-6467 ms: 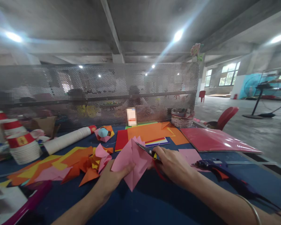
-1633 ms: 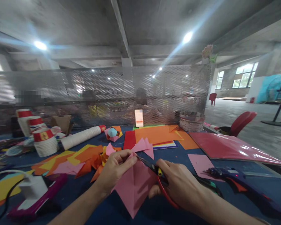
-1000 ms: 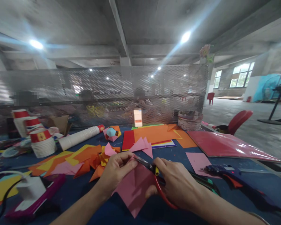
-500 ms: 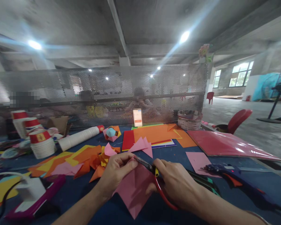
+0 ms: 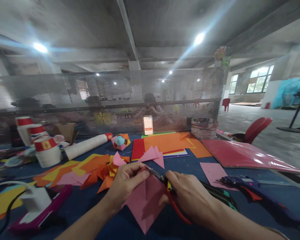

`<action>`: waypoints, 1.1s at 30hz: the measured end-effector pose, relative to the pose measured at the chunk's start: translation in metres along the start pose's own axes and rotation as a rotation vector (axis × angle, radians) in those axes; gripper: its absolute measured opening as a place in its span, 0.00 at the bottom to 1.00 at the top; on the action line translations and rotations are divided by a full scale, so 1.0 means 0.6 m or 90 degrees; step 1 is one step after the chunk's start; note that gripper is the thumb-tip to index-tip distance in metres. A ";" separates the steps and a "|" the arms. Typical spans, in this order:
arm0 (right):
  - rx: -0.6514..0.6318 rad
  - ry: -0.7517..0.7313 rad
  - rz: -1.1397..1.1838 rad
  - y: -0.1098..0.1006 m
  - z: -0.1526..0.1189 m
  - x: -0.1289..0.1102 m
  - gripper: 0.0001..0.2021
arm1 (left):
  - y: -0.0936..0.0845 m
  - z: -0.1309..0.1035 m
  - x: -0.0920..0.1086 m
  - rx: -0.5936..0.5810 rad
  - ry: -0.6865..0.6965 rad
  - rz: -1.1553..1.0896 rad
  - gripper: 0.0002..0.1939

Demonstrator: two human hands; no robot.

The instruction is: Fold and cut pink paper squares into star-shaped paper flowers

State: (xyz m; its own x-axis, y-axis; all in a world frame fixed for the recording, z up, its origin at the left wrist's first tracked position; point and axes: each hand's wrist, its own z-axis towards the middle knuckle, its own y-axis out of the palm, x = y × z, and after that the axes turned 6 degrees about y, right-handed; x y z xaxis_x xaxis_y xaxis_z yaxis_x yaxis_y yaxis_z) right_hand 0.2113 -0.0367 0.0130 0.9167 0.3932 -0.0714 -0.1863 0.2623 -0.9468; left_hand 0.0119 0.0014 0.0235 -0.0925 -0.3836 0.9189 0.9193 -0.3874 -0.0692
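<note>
A creased pink paper hangs point down over the blue table, its upper edge pinched in my left hand. My right hand is closed round a pair of scissors with red and yellow handles. The blades point left, and their tips reach the fingertips of my left hand at the paper's top. Whether the blades are apart there I cannot tell. Folded pink triangles lie just beyond my hands. Left of them is a heap of folded orange and yellow paper pieces.
At right lie a pink square, a blue glue gun and a red glossy sheet. Stacked paper cups and a purple power strip stand left. Orange sheets and a basket are by the mesh screen.
The whole view has shifted slightly, so things appear a little further right. Both hands keep their hold on the pink paper and the scissors, with hardly any other movement.
</note>
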 end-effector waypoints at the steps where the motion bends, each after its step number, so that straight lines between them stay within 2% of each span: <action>1: -0.002 -0.001 -0.001 0.000 0.000 0.000 0.04 | 0.000 0.000 0.001 0.000 0.000 0.000 0.11; 19: -0.006 0.005 -0.010 -0.002 0.003 0.001 0.04 | -0.003 0.002 -0.001 0.004 -0.023 0.014 0.13; 27: 0.018 0.015 0.001 -0.008 -0.002 -0.001 0.10 | -0.004 -0.001 0.002 0.011 -0.030 0.010 0.13; 33: 0.022 0.022 -0.002 -0.014 -0.001 -0.009 0.12 | -0.001 0.000 0.000 -0.015 -0.009 -0.005 0.11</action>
State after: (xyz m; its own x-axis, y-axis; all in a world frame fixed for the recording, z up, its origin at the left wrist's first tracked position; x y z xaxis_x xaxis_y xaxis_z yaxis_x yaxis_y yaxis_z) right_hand 0.2082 -0.0419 0.0213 0.9290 0.3612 -0.0801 -0.1951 0.2943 -0.9356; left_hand 0.0112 0.0014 0.0236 -0.0934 -0.3687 0.9248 0.9092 -0.4101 -0.0716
